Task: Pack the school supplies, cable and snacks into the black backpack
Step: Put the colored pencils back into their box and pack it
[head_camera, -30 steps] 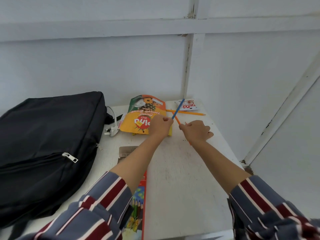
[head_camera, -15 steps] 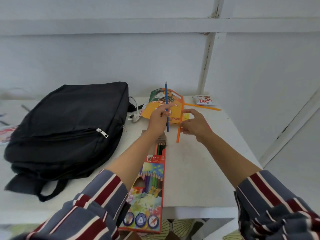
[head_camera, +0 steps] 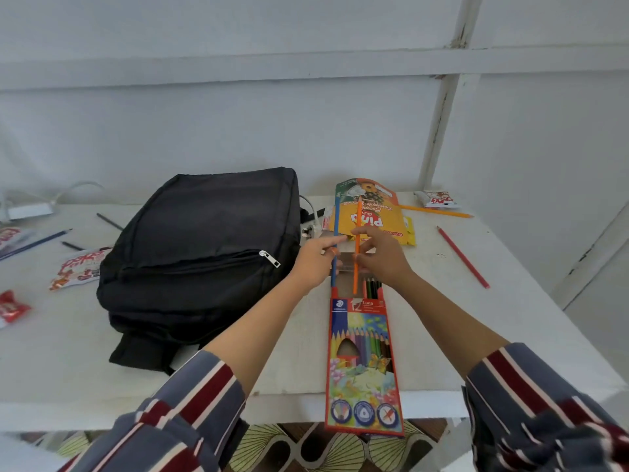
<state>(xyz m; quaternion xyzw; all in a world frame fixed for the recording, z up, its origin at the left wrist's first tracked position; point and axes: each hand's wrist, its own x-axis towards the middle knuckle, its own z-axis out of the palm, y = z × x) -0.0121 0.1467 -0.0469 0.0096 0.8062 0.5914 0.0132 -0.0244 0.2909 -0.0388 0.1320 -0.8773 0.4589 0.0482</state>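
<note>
The left hand holds the blue pencil and covers its middle stretch. The right hand hides part of the orange pencil and the open mouth of the pencil box. The lower edge of the yellow snack bag disappears behind the fingers. Just left of them, the white plug and its cable are mostly behind the backpack. Far left of the fingers, a red packet is cut by the picture's edge, and a white object is too blurred to name. Beyond the fingers to the right, the small packet's print is unreadable.
</note>
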